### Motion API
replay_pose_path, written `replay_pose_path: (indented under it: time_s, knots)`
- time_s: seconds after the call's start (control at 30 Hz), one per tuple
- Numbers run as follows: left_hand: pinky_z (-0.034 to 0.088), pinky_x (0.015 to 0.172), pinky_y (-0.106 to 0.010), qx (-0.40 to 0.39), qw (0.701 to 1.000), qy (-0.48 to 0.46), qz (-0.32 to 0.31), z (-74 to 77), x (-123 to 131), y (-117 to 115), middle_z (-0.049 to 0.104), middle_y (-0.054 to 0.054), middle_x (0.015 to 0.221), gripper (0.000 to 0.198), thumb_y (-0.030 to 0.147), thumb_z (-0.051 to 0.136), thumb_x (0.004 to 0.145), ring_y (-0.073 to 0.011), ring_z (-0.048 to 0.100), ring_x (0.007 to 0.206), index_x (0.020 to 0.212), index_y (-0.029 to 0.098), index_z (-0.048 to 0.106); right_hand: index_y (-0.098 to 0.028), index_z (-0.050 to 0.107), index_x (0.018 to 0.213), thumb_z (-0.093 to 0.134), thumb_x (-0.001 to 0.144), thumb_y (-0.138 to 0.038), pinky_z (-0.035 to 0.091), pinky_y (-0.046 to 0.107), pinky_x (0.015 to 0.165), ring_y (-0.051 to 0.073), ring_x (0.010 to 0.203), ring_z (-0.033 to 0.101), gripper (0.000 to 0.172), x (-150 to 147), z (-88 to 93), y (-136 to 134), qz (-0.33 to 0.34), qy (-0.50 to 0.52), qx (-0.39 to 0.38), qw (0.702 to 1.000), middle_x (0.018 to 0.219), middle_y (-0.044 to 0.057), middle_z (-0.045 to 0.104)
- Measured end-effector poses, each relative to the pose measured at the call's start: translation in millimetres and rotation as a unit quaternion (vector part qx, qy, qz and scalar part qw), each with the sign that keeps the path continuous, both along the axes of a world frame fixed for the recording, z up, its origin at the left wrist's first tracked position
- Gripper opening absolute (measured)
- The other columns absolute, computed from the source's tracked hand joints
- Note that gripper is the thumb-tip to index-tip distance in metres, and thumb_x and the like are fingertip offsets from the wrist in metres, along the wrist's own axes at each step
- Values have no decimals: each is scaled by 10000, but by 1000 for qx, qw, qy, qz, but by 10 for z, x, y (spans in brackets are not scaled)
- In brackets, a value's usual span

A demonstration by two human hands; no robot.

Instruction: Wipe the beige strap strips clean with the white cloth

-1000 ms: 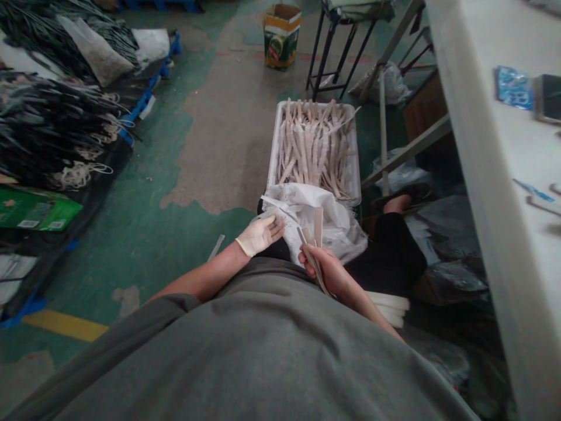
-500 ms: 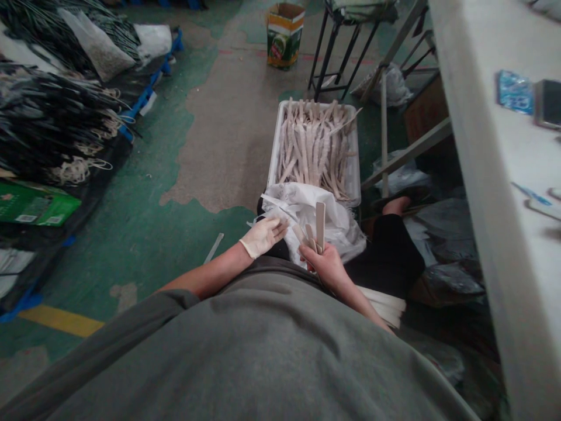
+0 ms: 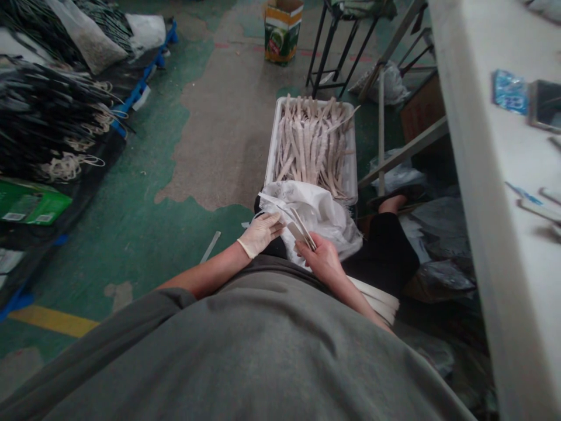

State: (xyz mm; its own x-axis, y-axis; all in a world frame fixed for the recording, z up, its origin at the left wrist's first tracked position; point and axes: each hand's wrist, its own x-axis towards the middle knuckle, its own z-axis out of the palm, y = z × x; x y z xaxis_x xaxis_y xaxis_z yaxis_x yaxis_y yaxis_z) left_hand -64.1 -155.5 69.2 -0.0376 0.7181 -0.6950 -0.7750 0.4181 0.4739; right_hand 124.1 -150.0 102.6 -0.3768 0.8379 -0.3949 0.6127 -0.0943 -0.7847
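Several pale flat strips (image 3: 300, 230) are gripped in my bare right hand (image 3: 323, 255), its fingers closed round their lower ends. Their free ends point up and to the left, over a crumpled white plastic bag (image 3: 326, 202) on my lap. My left hand (image 3: 262, 233) wears a thin whitish glove. Its fingers are stretched towards the strips, close to their left side; whether the fingertips touch them I cannot make out. Beyond the bag, a white crate (image 3: 272, 137) holds many long beige strips (image 3: 311, 143). More white strips (image 3: 376, 298) lie beneath my right forearm.
On the right runs a white table (image 3: 473, 146) with a blue packet (image 3: 511, 92) and a dark phone-like object (image 3: 546, 105). Black cord bundles (image 3: 48, 117) lie on a blue-edged pallet at left. A stool (image 3: 339, 52) and a printed carton (image 3: 283, 32) stand ahead.
My right hand has tilted the strips from upright to leaning left, closer to my left hand. My left hand has turned slightly, its palm less upward. The view has shifted a little.
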Motion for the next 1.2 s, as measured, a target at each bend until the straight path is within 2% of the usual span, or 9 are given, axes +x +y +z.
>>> replay_pose_path:
  time_s: [0.3, 0.5, 0.57, 0.67, 0.73, 0.8, 0.9, 1.07, 1.2]
  knots:
    - [510, 781, -292, 42, 997, 19, -60, -20, 34, -69, 706, -15, 774, 451, 348, 976, 506, -152, 674, 738, 767, 149, 667, -210, 625, 842, 557, 894, -394, 439, 280, 536, 168, 524, 590, 202, -53, -23, 68, 24, -38, 7, 999, 698, 38, 695]
    - [495, 807, -299, 79, 985, 75, -135, -135, 89, -100, 735, -60, 873, 443, 398, 934, 582, -180, 673, 810, 884, 125, 758, -216, 609, 795, 565, 889, -390, 427, 289, 541, 170, 525, 586, 203, -123, -23, 140, 30, -53, 13, 998, 669, 26, 665]
    - [489, 810, -298, 109, 977, 116, -143, -134, 85, -93, 729, -43, 835, 417, 410, 924, 589, -172, 656, 788, 849, 127, 762, -212, 608, 812, 586, 869, -405, 423, 285, 535, 157, 506, 572, 202, -124, -34, 193, 32, -32, -26, 999, 658, 7, 647]
    - [481, 792, -290, 140, 960, 179, -162, -112, 48, -82, 721, -31, 794, 375, 430, 896, 627, -164, 635, 768, 797, 127, 755, -200, 634, 904, 718, 757, -421, 442, 284, 569, 161, 566, 585, 279, -93, -32, 255, 77, 27, -86, 993, 683, -19, 641]
    - [482, 788, -282, 131, 960, 192, -153, -114, 22, -75, 722, -25, 810, 363, 417, 891, 634, -162, 639, 783, 817, 136, 752, -194, 650, 953, 798, 668, -386, 455, 292, 632, 183, 672, 609, 375, -85, -22, 253, 109, 24, -54, 992, 736, -14, 654]
    - [490, 786, -278, 108, 972, 167, -125, -142, 14, -61, 722, -19, 834, 364, 379, 902, 607, -161, 650, 794, 836, 147, 740, -193, 654, 997, 796, 667, -346, 458, 302, 678, 203, 747, 620, 390, -106, -24, 205, 113, -9, 6, 994, 794, 5, 672]
    - [503, 760, -285, 66, 989, 84, -106, -201, 38, -22, 713, -23, 809, 317, 314, 888, 608, -164, 664, 755, 813, 155, 706, -185, 645, 1093, 661, 813, -341, 476, 331, 718, 234, 793, 640, 321, -164, -62, 86, 88, -48, 64, 993, 867, 55, 704]
    - [508, 811, -291, -18, 995, -2, -100, -232, 111, 18, 713, -41, 815, 191, 238, 803, 725, -164, 681, 780, 855, 160, 687, -165, 534, 1398, 512, 930, -325, 511, 402, 829, 306, 939, 689, 495, -184, -108, -13, 41, -78, 124, 988, 1136, 160, 723]
    - [502, 845, -285, -45, 996, -25, -73, -199, 94, 13, 714, -42, 841, 186, 223, 816, 745, -159, 684, 831, 844, 165, 669, -178, 622, 1310, 503, 946, -369, 521, 403, 865, 305, 966, 712, 428, -105, -111, 40, 7, -67, 98, 993, 1065, 154, 751]
